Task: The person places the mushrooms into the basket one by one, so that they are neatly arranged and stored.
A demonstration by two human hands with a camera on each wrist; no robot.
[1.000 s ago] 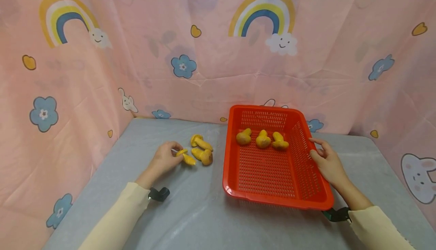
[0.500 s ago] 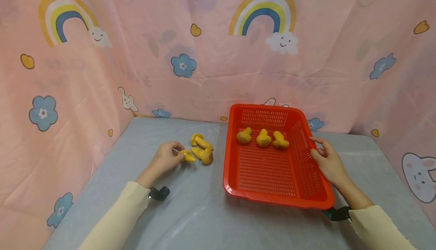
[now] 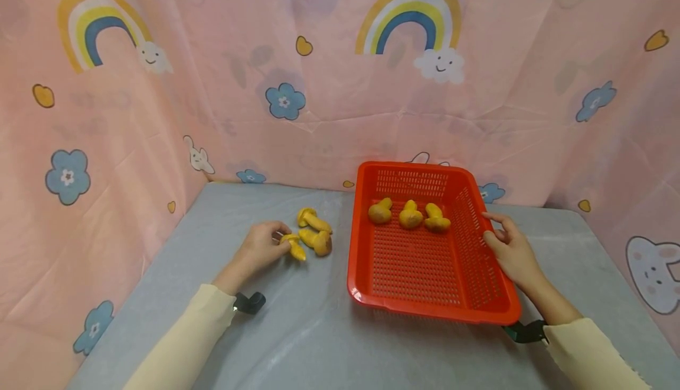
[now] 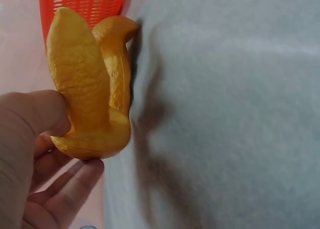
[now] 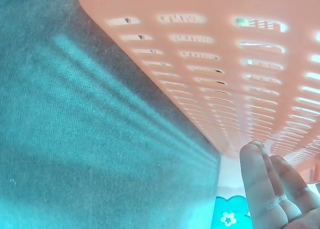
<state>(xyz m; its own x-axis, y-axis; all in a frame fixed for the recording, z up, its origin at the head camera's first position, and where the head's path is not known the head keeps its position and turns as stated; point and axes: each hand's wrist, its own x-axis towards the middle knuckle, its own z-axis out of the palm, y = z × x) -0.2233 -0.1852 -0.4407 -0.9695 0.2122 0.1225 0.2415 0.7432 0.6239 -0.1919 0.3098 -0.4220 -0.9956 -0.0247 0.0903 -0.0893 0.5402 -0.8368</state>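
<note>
Between thumb and fingers my left hand (image 3: pixel 261 245) holds a yellow mushroom (image 3: pixel 295 248), low over the table's left half. The left wrist view shows that mushroom (image 4: pixel 80 79) with its stem up and cap down against the fingertips. Just beyond it two more yellow mushrooms lie on the table: one further back (image 3: pixel 314 220) and a brown-capped one (image 3: pixel 317 241) nearer. My right hand (image 3: pixel 511 254) grips the right rim of a red plastic basket (image 3: pixel 419 311), thumb at the rim. In the right wrist view its fingers (image 5: pixel 260 179) lie along the outside of the slotted wall.
Inside the basket three mushrooms stand in a row near the back: left (image 3: pixel 380 210), middle (image 3: pixel 411 215) and right (image 3: pixel 437 219). A grey cloth covers the table (image 3: pixel 297 331). A pink printed curtain (image 3: pixel 340 101) hangs behind and at both sides.
The mushroom in my left hand has turned between the fingers, its stem tip now pointing nearer to me. Both arms, the basket and the other mushrooms stay in place.
</note>
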